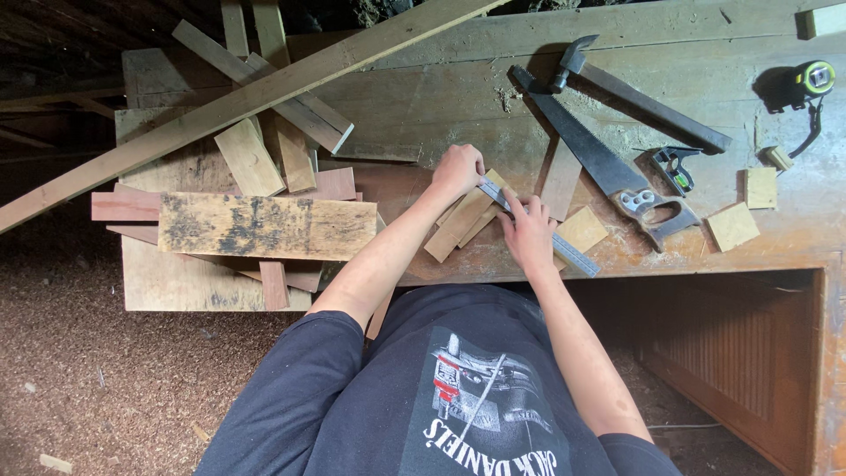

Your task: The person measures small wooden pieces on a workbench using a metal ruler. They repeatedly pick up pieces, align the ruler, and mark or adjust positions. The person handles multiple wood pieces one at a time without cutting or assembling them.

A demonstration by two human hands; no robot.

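Observation:
My left hand [458,169] presses on the upper end of a metal ruler [564,247] that lies slantwise across a pale wood strip [454,227] on the workbench [423,97]. My right hand [527,231] rests on the ruler's middle, fingers curled near its edge; whether it holds a small marking tool is too small to tell. More short wood strips lie under and beside the ruler.
A handsaw [608,167], a hammer [643,101] and a small square [674,167] lie right of the hands. A tape measure [812,81] sits far right, with small wood blocks [731,226] near it. Stacked boards [264,226] and long planks [238,101] fill the left side. Sawdust covers the floor.

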